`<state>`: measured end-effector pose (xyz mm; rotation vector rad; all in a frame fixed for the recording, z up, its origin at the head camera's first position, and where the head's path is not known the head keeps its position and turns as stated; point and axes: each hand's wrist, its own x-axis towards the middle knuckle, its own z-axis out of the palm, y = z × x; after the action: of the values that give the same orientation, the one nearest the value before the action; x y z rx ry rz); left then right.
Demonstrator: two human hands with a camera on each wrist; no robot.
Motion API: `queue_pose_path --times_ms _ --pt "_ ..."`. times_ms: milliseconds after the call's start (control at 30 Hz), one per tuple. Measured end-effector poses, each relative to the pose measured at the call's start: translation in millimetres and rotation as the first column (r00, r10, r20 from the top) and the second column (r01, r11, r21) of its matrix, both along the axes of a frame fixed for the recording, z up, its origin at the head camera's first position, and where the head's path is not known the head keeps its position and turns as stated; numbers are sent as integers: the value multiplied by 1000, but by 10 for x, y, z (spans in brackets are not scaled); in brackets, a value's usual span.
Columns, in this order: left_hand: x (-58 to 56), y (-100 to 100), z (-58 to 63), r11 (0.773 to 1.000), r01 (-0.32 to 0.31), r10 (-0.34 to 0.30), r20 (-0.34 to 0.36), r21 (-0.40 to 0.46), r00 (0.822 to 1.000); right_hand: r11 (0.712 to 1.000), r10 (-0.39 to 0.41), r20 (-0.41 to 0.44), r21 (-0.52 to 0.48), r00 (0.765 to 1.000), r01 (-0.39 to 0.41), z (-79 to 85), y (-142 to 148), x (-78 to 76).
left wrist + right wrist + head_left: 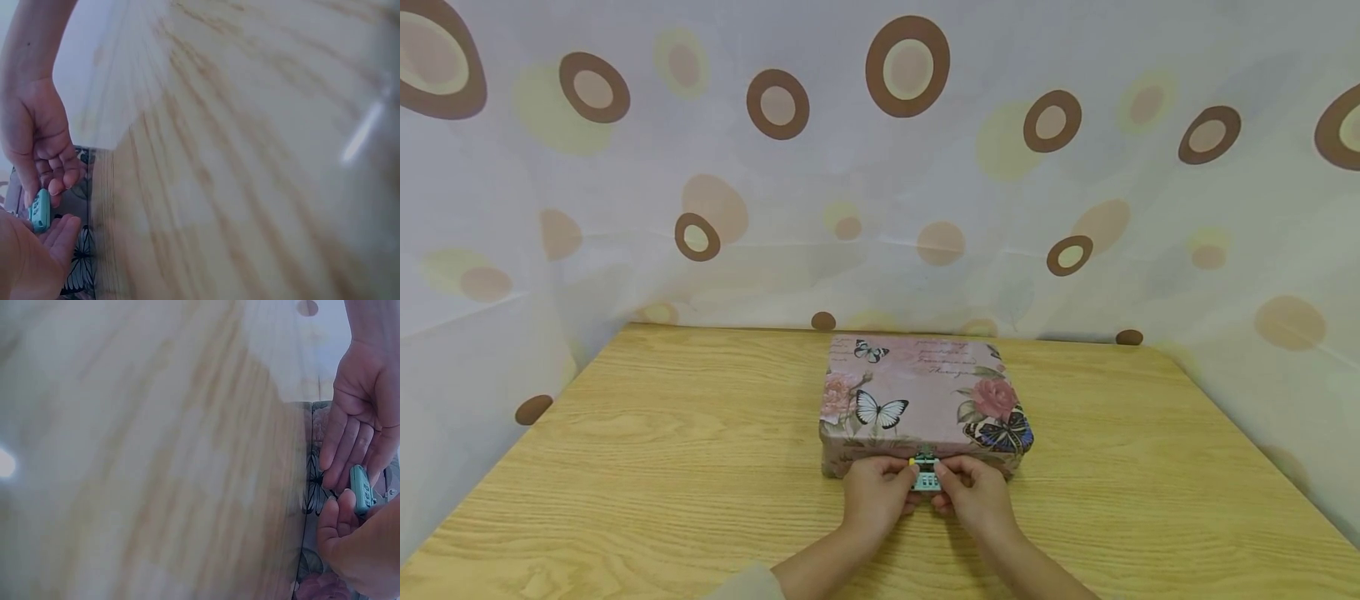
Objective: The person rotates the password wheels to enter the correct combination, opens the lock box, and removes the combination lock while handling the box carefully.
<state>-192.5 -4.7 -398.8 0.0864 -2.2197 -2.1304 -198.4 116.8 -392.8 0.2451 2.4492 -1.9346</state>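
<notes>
A pink box (925, 392) printed with butterflies and roses lies on the table, lid down. At the middle of its front hangs a teal combination padlock (927, 482) with a row of number dials; it also shows in the left wrist view (41, 209) and the right wrist view (360, 487). My left hand (877, 497) pinches the padlock's left side, thumb in front near a yellow spot. From the right, my right hand (982, 497) pinches the other side between thumb and fingers. The fingers behind the lock are partly hidden in the head view.
The box stands near the far edge of a wood-grain table (700, 433). Behind the table and along both sides hangs a pale curtain (850, 183) with brown and beige ovals.
</notes>
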Motion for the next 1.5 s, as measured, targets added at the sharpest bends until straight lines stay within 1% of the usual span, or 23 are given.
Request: queue_pose_path --times_ms 367,467,500,567,600,700,733,833,1033,1333,1500 --pt "11 41 13 998 -59 58 -21 -16 998 1000 -5 -11 10 1000 6 -15 -11 -1" --pt "11 62 5 997 -76 76 -30 -28 997 1000 -3 -38 -3 999 2 -49 -2 -10" --pt "10 70 2 996 -83 81 -34 -32 996 1000 12 -65 -16 998 -13 -70 8 -16" --pt "10 78 3 995 -89 87 -37 -40 996 1000 17 -81 -23 997 -19 -87 15 -17" --pt "11 80 3 996 -88 86 -36 -36 996 999 19 -87 -24 996 -21 -86 15 -16" --pt "12 74 7 997 -76 75 -36 -19 997 1000 15 -66 -7 998 -15 -62 7 -11" --pt "13 68 10 998 -67 66 -34 -9 997 1000 1 -40 9 999 -1 -36 -4 -3" --pt "11 48 14 999 -42 42 -29 6 999 1000 2 -14 18 1000 -2 -5 -4 3" --pt "-1 15 10 1000 -11 11 6 3 1000 1000 1 9 -7 1000 -1 -3 9 -10" --pt "-29 6 -11 1000 -8 7 56 16 998 999 -5 25 -35 1000 6 -1 21 -9" --pt "-35 10 -22 999 -19 18 57 29 998 998 -2 31 -55 1000 3 -15 15 -17"
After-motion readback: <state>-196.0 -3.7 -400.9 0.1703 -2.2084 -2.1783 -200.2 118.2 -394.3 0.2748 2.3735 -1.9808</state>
